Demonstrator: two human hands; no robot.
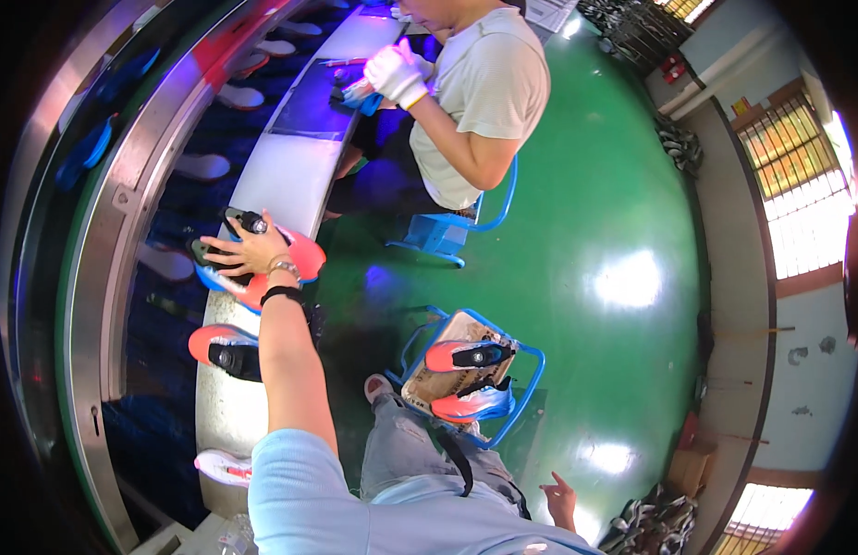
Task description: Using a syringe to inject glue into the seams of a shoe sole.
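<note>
My left hand reaches out over the white workbench and grips a coral and blue shoe on a black last, fingers spread across its top. A watch and a black band sit on that wrist. A second coral shoe on a black last lies on the bench just nearer to me. My right hand hangs low beside my thigh, holding nothing, with its fingers loosely apart.
A blue-framed stool beside my knee carries two coral and blue shoes. A white and pink shoe lies at the bench's near end. A seated co-worker in white gloves works farther along. Soles ride a curved conveyor on the left. Green floor spreads right.
</note>
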